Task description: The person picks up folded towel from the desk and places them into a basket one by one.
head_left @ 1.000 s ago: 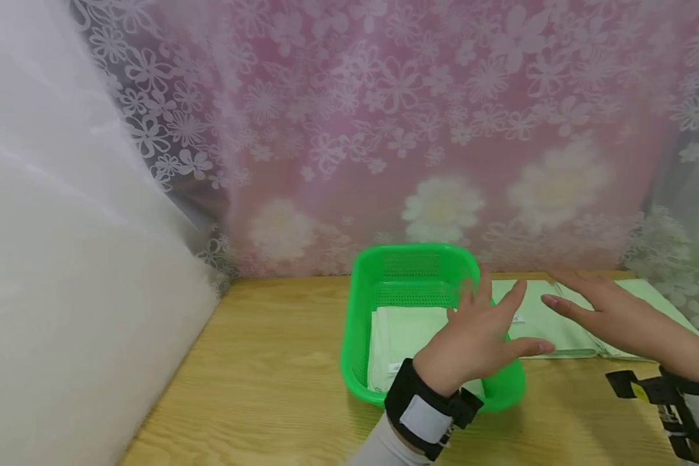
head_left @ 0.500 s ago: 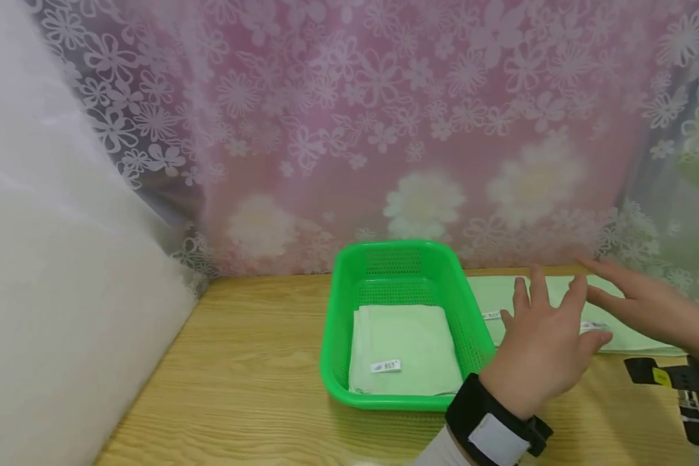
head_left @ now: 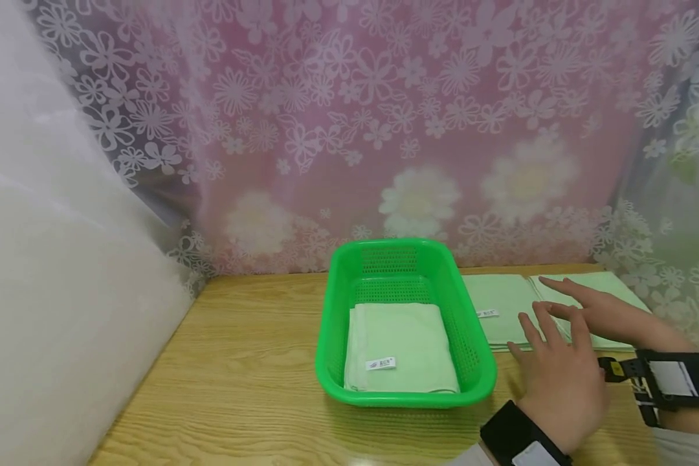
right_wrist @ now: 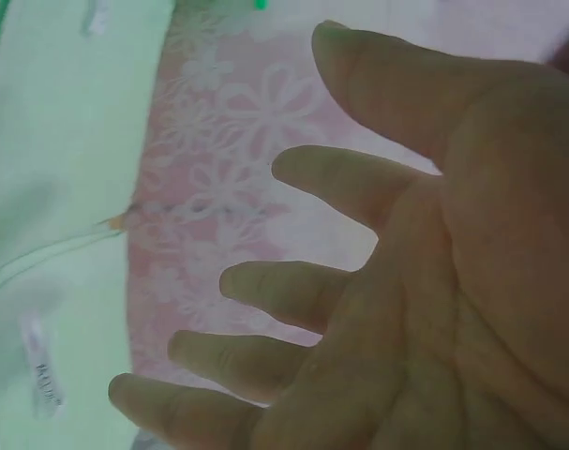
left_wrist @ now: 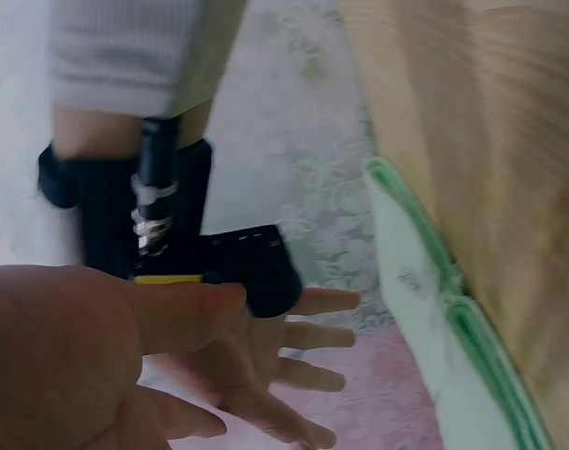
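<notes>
In the head view my left hand [head_left: 562,382] hovers right of the green basket [head_left: 404,399], its fingers spread and holding nothing. Just beyond it, my right hand [head_left: 611,317] hangs over the right folded pale green cloth [head_left: 602,288], also holding nothing. Its fingers stand apart in the right wrist view. Left of that cloth lies another folded pale green cloth [head_left: 498,294] with a small white label. The two nearly touch. Inside the basket sits a folded pale green cloth stack [head_left: 408,336] with a white label. My hands partly hide the right cloth.
The wooden table [head_left: 227,382] runs under everything. A flowered translucent curtain [head_left: 349,129] hangs along its back edge, and a white sheet [head_left: 52,291] slopes down at the left. The basket's raised rim stands between the cloths and the table's left part.
My left hand has moved from over the basket's right side to the right, uncovering the cloth inside. The head view has shifted a little right. Both hands are now close together near the right cloth.
</notes>
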`<state>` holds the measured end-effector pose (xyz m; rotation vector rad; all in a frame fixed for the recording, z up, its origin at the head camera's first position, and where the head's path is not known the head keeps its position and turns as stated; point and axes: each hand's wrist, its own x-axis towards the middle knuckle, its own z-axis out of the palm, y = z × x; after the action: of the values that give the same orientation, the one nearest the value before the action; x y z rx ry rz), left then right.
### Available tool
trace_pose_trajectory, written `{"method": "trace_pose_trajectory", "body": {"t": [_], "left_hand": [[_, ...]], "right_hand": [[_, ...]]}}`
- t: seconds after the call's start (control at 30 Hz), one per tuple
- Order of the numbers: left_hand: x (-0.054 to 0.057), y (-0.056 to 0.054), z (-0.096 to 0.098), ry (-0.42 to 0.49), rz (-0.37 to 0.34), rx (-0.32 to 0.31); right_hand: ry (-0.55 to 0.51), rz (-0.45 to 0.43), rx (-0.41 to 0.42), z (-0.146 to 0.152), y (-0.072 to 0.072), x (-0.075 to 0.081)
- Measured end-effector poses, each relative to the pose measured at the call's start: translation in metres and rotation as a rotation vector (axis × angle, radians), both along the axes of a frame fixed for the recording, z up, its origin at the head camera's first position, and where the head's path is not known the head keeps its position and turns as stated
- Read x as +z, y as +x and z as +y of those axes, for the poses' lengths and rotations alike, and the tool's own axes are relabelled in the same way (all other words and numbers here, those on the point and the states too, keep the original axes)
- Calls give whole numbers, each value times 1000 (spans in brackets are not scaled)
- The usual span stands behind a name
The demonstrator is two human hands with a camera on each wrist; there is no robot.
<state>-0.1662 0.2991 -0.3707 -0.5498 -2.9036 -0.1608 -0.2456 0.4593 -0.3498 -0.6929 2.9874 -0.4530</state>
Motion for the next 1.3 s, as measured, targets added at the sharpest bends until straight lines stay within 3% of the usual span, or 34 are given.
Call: {"method": "trace_pose_trajectory", "body": {"t": [0.03,0.1,0.3,0.43,0.63,0.9,1.17,1.3], "left_hand": [[-4,0,2,-13,1,21],[-13,-2,6,-14,18,67],[-42,-13,13,-119,55,231],[-57,-22,13,-190,33,284],[-66,-31,8,-341,-4,227],[-64,-33,8,-414,-94,175],[-65,-34,11,-500,-102,128],[-67,-32,11,-492,-78,156]], "right_hand": [[-103,-73,-104,-2,0,-1],[-111,-124,-159,-5,-5,-4],[-81,-136,-153,-14,-17,-25],[-79,-139,-131,-20,-23,-40],[-67,-108,-94,-24,-30,-57],[-51,-102,-120,-28,-32,-66],[-41,-91,-110,-33,-29,-66],[-47,-100,-93,-34,-28,-66]]}}
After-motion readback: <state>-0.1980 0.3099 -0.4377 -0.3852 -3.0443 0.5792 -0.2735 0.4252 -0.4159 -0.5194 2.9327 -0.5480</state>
